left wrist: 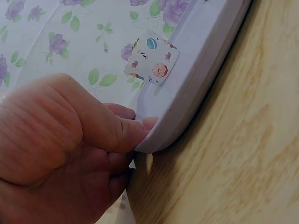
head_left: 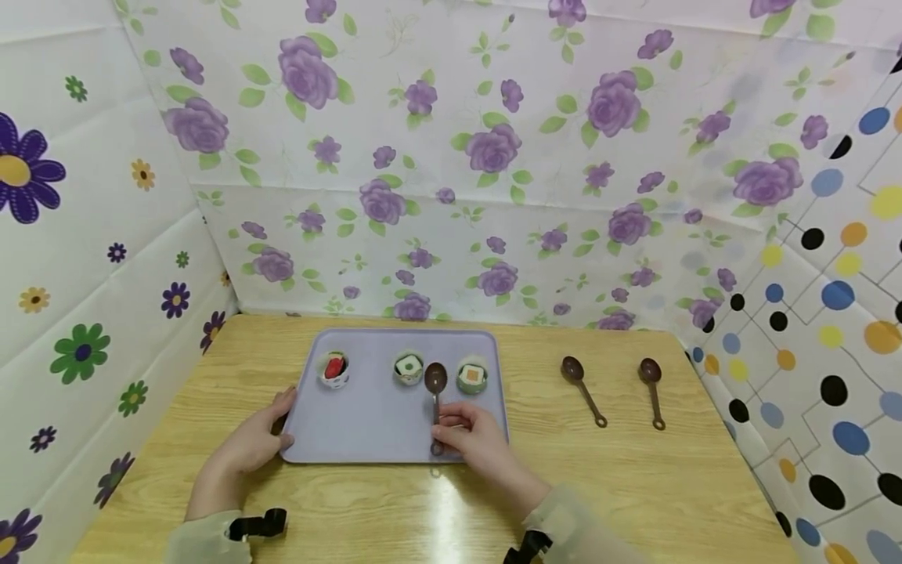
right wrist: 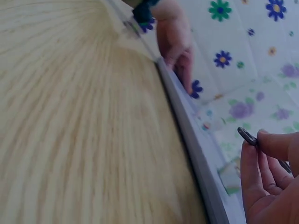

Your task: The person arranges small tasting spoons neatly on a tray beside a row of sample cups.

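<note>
A lavender tray [head_left: 352, 431] lies on the wooden table. My left hand [head_left: 247, 442] grips its left edge near the front corner, thumb at the rim in the left wrist view. Over the tray's right half, my right hand [head_left: 479, 442] pinches the handle of a brown spoon [head_left: 435, 378], bowl pointing away. The handle's end [right wrist: 246, 136] shows between thumb and fingers in the right wrist view. Three small paper cups stand on the tray: one with a red piece [head_left: 334, 368] at left, one with a white-and-green top [head_left: 409, 366], and one with a white-and-orange top [head_left: 472, 376].
To the right of the tray, two more brown spoons lie on the table, a nearer one [head_left: 582, 388] and a farther-right one [head_left: 652, 392]. Flowered cloth [head_left: 451, 196] hangs behind the table [head_left: 550, 501], with patterned cloths along both sides.
</note>
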The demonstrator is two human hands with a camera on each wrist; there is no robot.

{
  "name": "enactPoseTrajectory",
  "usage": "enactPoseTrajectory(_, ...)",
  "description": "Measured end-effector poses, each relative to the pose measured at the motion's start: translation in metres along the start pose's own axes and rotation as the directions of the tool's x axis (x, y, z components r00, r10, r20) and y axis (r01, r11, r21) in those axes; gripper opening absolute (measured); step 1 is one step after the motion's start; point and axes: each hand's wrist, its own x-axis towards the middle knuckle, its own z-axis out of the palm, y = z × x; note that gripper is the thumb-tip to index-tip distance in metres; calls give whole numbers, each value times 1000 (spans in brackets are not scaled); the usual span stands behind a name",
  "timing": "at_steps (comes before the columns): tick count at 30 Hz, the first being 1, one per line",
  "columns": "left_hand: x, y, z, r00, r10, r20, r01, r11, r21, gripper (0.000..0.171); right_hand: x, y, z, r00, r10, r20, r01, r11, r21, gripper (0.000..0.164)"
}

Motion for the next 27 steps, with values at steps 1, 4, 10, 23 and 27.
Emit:
enactPoseTrajectory(1,0,0,0,1000,3,-3,-3,1000,-2,84,1,1,6,1000,-1,10,1,1000,-3,38)
enactPoseTrajectory(4,0,1,0,1000,8,-7,-8,1000,3,84,6,1,21,999,2,34,-1,1000,-18,37)
enactPoseTrajectory(10,0,2,1,1000,6,0,-6,1000,5,84,20,2,44,999,8,36,-7,999,-50,39)
enactPoseTrajectory(23,-1,1,0,1000,-12,-1,12,1000,3,84,59,9,86,997,12,-71,-18,996,-85,34)
enactPoseTrajectory(27,0,1,0,1000,-11,-5,11,1000,5,84,70,10,97,994,-15,-112,1,992,-125,32)
